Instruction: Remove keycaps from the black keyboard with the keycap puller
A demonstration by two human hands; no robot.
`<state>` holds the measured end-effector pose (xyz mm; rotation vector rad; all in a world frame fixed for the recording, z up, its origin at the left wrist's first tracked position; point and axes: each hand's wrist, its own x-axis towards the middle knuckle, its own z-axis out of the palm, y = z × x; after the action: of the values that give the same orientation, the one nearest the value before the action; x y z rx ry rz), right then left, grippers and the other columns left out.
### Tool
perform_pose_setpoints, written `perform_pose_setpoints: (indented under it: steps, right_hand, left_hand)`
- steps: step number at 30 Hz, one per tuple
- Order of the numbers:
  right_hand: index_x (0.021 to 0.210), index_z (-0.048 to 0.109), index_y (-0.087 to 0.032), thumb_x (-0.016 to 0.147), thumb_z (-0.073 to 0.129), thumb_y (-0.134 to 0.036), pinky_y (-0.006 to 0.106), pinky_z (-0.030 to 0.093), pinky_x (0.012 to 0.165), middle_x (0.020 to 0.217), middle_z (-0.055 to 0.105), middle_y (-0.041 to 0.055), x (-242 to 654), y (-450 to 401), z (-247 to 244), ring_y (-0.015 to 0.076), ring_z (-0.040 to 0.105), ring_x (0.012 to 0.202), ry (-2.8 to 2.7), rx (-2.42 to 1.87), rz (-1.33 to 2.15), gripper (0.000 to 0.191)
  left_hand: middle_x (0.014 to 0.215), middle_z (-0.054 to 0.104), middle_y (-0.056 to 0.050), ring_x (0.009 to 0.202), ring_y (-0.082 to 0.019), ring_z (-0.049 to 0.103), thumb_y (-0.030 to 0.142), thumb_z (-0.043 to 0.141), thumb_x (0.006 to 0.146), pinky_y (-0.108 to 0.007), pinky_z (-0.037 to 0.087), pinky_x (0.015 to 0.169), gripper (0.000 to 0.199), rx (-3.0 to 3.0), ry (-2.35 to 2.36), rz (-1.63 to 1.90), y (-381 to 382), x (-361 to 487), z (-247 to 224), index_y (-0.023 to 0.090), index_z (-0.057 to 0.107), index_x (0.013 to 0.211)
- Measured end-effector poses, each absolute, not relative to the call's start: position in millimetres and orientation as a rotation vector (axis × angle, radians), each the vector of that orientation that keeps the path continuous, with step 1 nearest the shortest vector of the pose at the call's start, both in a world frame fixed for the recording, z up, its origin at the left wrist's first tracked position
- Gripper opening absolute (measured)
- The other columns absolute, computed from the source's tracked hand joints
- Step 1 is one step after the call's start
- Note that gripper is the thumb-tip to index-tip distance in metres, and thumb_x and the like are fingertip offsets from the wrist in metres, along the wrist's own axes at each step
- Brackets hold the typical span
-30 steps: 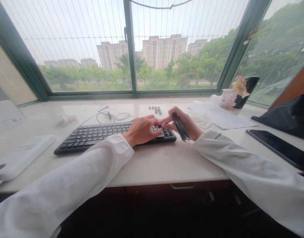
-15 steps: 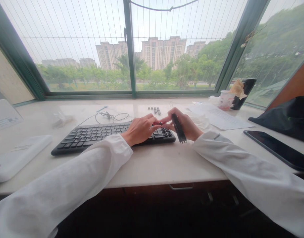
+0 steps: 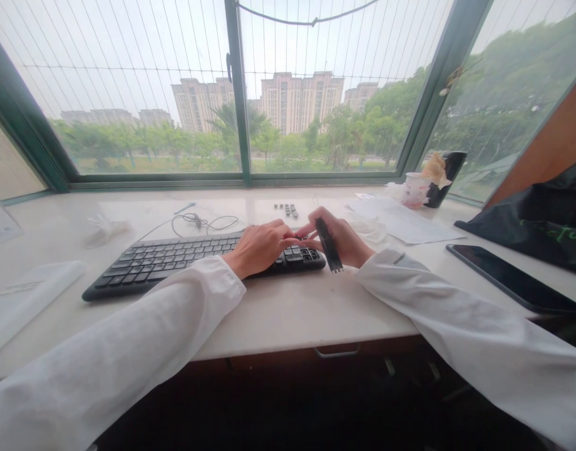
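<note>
A black computer keyboard (image 3: pixel 161 260) is lying on the worktop (image 3: pixel 288 319). Above the keyboard's right end, the left hand (image 3: pixel 256 245) is bending narrowly, any grip too hidden to tell; the right hand (image 3: pixel 348 241) is holding a black brush (image 3: pixel 329 248). Loose keycaps (image 3: pixel 290 210) are resting behind the keyboard, a smartphone (image 3: pixel 508 279) to its right.

White desk (image 3: pixel 288 319), big window (image 3: pixel 278 50) with green frame (image 3: pixel 242 138), thin wires (image 3: pixel 128 68) across it, pale gray sky (image 3: pixel 175 37), tall tan apartment buildings (image 3: pixel 302 100), leafy green trees (image 3: pixel 100 147), soft daylight, silver drawer handle (image 3: pixel 337 354) below
</note>
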<state>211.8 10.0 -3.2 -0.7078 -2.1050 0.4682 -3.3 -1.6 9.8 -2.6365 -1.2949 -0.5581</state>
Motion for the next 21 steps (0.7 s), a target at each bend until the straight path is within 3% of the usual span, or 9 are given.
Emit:
perform_pose_setpoints:
  steps: [12,21]
  right_hand:
    - [0.095,0.041,-0.025,0.076,0.072,-0.049,0.037,0.057,0.073,0.091,0.075,0.0060,213.3,8.6,-1.5,0.0246,0.072,0.083,-2.097,-0.729,0.494,0.044]
    - [0.094,0.042,-0.025,0.074,0.073,-0.051,0.037,0.056,0.072,0.091,0.075,0.0060,214.1,11.5,-3.0,0.0242,0.072,0.081,-2.084,-0.714,0.518,0.045]
  left_hand:
    - [0.105,0.065,-0.005,0.084,-0.021,0.063,0.062,0.034,0.094,-0.029,0.042,0.063,0.051,-2.677,-1.257,-0.629,-1.7,-4.5,9.9,0.021,0.065,0.101]
    - [0.107,0.064,-0.005,0.085,-0.020,0.064,0.054,0.042,0.095,-0.028,0.043,0.064,0.039,-2.672,-1.232,-0.617,0.5,-5.1,6.9,0.022,0.063,0.103]
